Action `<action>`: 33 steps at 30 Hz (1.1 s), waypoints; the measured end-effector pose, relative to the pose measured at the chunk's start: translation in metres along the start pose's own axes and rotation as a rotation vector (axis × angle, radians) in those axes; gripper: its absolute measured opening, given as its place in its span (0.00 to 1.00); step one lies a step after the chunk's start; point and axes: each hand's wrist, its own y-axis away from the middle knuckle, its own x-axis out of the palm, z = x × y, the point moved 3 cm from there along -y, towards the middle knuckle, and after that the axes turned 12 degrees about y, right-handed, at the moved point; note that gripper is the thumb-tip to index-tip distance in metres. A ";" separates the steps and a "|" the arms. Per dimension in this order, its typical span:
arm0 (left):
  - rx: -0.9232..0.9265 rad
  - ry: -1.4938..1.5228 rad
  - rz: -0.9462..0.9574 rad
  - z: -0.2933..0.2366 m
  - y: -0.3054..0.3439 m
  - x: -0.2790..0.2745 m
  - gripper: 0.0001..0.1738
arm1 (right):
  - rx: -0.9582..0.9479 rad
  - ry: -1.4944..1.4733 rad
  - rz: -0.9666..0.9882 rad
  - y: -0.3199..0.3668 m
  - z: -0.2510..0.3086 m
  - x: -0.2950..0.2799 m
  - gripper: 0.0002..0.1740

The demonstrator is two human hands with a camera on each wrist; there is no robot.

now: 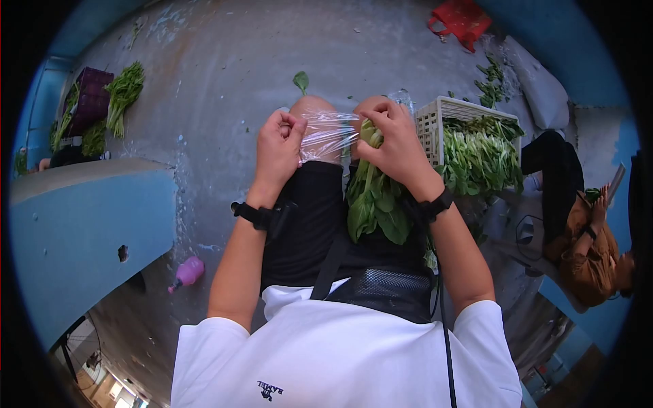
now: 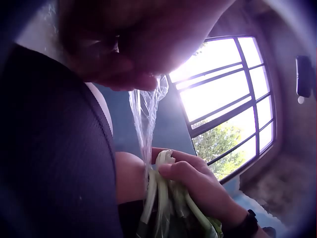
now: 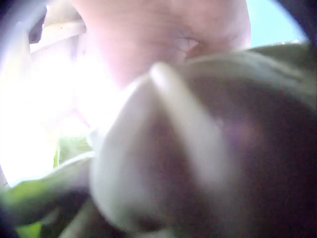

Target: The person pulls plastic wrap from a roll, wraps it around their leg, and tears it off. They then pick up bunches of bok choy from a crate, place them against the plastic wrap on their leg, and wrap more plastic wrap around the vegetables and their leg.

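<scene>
Clear plastic film (image 1: 323, 132) is stretched between the two hands, above the knees. My left hand (image 1: 280, 149) pinches its left end with thumb and fingers. A bunch of leafy greens (image 1: 381, 207) with pale stems hangs leaves-down over the right thigh, and my right hand (image 1: 401, 146) grips it by the stem ends. The film's right end reaches these stems. In the left wrist view, the film (image 2: 143, 114) narrows into a gathered strip running down to the stems (image 2: 161, 198) beside the right thumb. Blurred stems (image 3: 183, 124) fill much of the right wrist view.
A white crate (image 1: 430, 132) heaped with greens stands right of the knees. Farther right sits another person (image 1: 592, 238). A purple crate (image 1: 92, 98) with greens is far left, a pink bottle (image 1: 190, 270) lower left. A red bag (image 1: 459, 24) lies ahead; a loose leaf (image 1: 300, 81) lies nearer.
</scene>
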 end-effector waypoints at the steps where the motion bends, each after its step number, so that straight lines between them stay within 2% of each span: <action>1: 0.000 0.000 0.000 0.001 0.000 0.000 0.11 | 0.000 0.000 0.000 0.000 -0.001 0.001 0.25; 3: 0.030 -0.010 -0.029 0.001 0.002 0.000 0.11 | 0.047 0.105 -0.010 -0.001 -0.008 0.003 0.34; 4: 0.028 -0.009 -0.028 0.001 0.002 0.000 0.11 | 0.049 0.106 -0.008 -0.001 -0.012 0.006 0.34; 6: 0.087 -0.108 -0.069 -0.002 0.003 -0.002 0.11 | 0.047 0.083 0.012 0.000 -0.019 0.011 0.46; 10: 0.081 -0.201 -0.066 -0.005 0.000 -0.011 0.11 | 0.070 -0.095 0.095 0.001 -0.028 0.003 0.51; 12: -0.113 -0.225 -0.080 -0.011 0.002 -0.016 0.14 | 0.101 -0.346 0.004 0.004 -0.039 -0.008 0.39; 13: -0.115 -0.226 -0.082 -0.016 0.004 -0.019 0.14 | 0.101 -0.348 0.006 0.008 -0.049 -0.014 0.39; 15: 0.153 -0.733 -0.139 -0.035 0.012 -0.022 0.16 | 0.369 -0.611 0.000 0.019 -0.077 -0.021 0.22; 16: 0.150 -0.734 -0.136 -0.050 0.019 -0.014 0.16 | 0.372 -0.612 0.000 0.020 -0.075 -0.026 0.22; 18: 0.210 -0.662 -0.057 -0.077 0.034 0.022 0.19 | 0.475 -0.622 0.161 0.028 -0.068 -0.036 0.13; 19: 0.208 -0.661 -0.055 -0.073 0.037 0.037 0.19 | 0.477 -0.622 0.161 0.031 -0.065 -0.035 0.13; 21: 0.251 -0.846 0.198 -0.062 0.042 0.074 0.18 | 0.453 -0.682 0.291 0.031 -0.053 -0.021 0.13; 23: 0.271 -0.867 0.183 -0.037 0.036 0.090 0.20 | 0.469 -0.693 0.301 0.028 -0.045 -0.011 0.15; 24: 0.290 -0.886 0.173 -0.034 0.033 0.094 0.21 | 0.417 -0.613 0.296 0.026 -0.043 -0.007 0.15; 25: 0.292 -0.892 0.175 -0.034 0.033 0.093 0.21 | 0.369 -0.535 0.289 0.025 -0.042 -0.004 0.16; 27: 0.020 -0.625 0.144 -0.033 0.035 0.079 0.24 | 0.379 -0.533 0.289 0.025 -0.045 0.000 0.18; 33: 0.075 -0.602 0.141 -0.027 0.028 0.036 0.20 | 0.507 -0.796 0.339 0.023 -0.048 -0.007 0.19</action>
